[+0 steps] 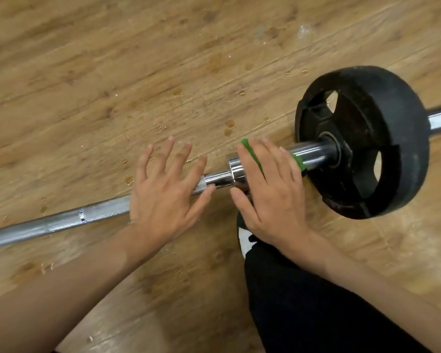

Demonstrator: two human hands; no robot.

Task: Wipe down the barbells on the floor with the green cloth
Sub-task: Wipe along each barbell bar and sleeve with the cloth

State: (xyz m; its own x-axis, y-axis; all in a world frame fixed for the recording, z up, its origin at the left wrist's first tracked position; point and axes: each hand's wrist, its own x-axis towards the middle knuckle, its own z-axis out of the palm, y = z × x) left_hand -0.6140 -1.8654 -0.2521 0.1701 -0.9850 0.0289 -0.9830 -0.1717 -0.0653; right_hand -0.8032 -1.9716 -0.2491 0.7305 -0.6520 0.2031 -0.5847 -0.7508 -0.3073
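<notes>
Head view, the only one supplied.

- One barbell (61, 222) is seen lying on the wood floor (163, 72), running from lower left to upper right. No other bars are in frame.
- The green cloth (250, 152) is draped over the chrome sleeve (311, 151), between the collar (236, 171) and the black weight plate (367, 143). It is mostly hidden under the right hand (270, 197).
- Right hand: fingers laid out straight, cloth pressed flat onto the sleeve, nothing wrapped or pinched.
- Left hand (168, 189): fingers splayed and relaxed over the knurled shaft, nothing grasped. Actual contact with the shaft cannot be confirmed.
- A shoe (245, 238) and a dark trouser leg (303, 301) are placed just beside the collar, near the plate.

Risks, as judged:
- The cloth is held by pressure only, so on smooth chrome it may be slid off or left behind mid-stroke.
- The bar is carried on a round plate and is not gripped, so it may be rolled by a sideways push, possibly toward the shoe.
- The fingertips are close to the plate face, so a pinch is possible if the stroke is overrun.
- The underside of the sleeve is likely to be missed with a flat palm.
- The cloth may be snagged once the knurling is reached.
</notes>
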